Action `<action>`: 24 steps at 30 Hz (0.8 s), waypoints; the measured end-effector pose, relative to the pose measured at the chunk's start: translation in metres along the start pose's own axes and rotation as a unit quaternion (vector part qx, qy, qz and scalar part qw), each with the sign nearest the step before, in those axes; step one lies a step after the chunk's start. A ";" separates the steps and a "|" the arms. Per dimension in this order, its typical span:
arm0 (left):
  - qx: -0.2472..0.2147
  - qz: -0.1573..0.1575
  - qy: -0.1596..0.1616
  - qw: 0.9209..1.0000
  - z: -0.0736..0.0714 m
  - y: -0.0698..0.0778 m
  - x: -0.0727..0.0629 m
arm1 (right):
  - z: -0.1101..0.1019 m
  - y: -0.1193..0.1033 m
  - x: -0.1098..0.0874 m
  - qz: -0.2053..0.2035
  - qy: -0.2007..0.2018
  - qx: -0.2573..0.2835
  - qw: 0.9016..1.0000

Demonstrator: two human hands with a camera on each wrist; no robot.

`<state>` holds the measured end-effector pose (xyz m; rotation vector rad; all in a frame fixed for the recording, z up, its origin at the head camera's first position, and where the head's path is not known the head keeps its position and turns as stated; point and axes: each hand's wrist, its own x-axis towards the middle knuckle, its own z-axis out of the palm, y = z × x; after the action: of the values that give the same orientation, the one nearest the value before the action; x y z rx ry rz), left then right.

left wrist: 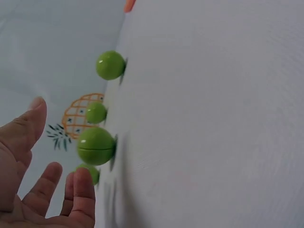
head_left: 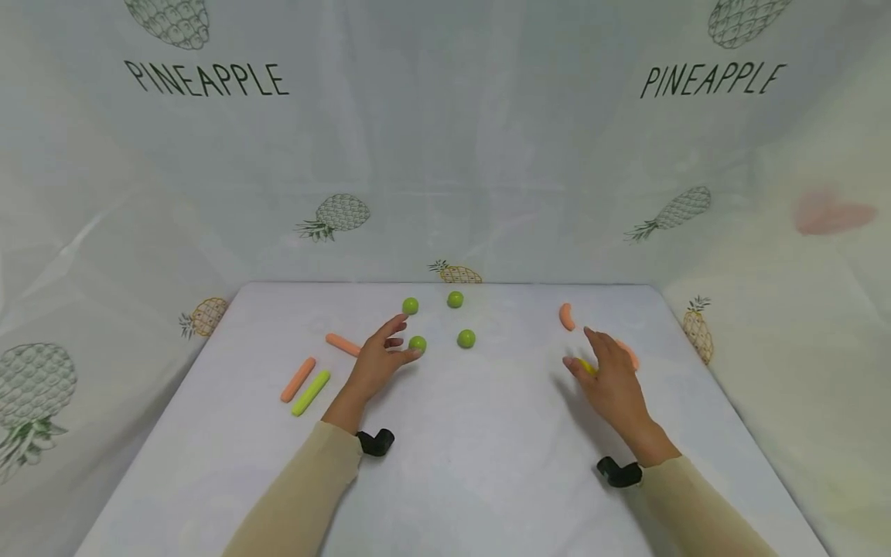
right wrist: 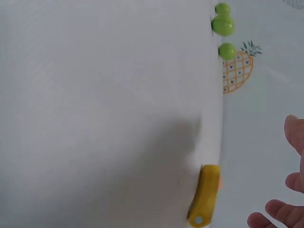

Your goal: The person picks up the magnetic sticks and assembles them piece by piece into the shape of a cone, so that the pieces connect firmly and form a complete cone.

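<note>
Several small green balls lie toward the back middle of the table, among them a ball (head_left: 418, 344) by my left hand (head_left: 376, 362). The fingers of that hand are spread and loosely bent, holding nothing. In the left wrist view a ball with a seam (left wrist: 96, 146) sits beyond the fingertips, apart from them. Over on the right, my right hand (head_left: 614, 387) hovers with parted fingers above a yellow curved piece (right wrist: 205, 195), which it partly hides in the head view. An orange curved piece (head_left: 567, 317) lies farther back, and a second orange piece (head_left: 629, 354) shows behind the hand.
On the left lie an orange stick (head_left: 298, 379), a yellow-green stick (head_left: 311, 393) and another orange stick (head_left: 343, 344), its end hidden by the left hand. A pineapple-print cloth (head_left: 445, 155) hangs behind the white table (head_left: 473, 464).
</note>
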<state>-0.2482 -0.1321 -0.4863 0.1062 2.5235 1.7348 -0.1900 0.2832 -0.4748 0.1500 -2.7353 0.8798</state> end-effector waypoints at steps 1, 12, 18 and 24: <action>-0.002 -0.002 0.000 1.000 0.002 -0.002 0.002 | 0.000 0.002 -0.001 0.008 -0.003 0.004 1.000; 0.053 0.004 0.016 0.998 0.015 -0.011 0.017 | -0.001 0.021 -0.004 0.070 -0.023 0.011 0.997; 0.091 0.007 0.025 0.996 0.022 -0.015 0.025 | 0.001 0.028 -0.004 0.088 -0.034 0.012 0.995; 0.112 0.004 0.026 0.993 0.023 -0.017 0.027 | 0.008 0.033 -0.003 0.108 -0.046 0.009 0.993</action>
<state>-0.2733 -0.1139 -0.5114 0.0851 2.7507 1.4681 -0.1947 0.3057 -0.4999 -0.1067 -2.8695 0.9762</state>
